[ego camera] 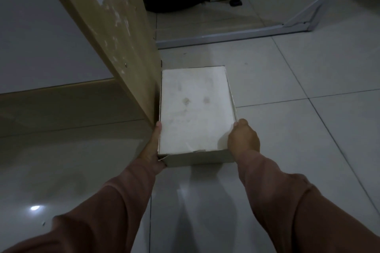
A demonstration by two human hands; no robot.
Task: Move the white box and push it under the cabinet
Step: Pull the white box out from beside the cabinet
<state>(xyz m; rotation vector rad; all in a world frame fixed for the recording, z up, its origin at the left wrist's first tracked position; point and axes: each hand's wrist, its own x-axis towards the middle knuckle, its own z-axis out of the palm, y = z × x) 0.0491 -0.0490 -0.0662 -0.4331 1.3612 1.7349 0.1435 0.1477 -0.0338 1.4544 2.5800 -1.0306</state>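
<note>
While both hands grip it, rectangular cardboard white box rests on glossy tiles.

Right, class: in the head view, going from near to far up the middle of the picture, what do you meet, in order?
Sleeves → hands, left and right, gripping the box's near end → white box → bare floor tiles → metal floor rail → dark gap under the cabinet.

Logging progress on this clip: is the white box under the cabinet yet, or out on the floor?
Out. The white box sits on open floor tiles, both hands on its sides.
</note>
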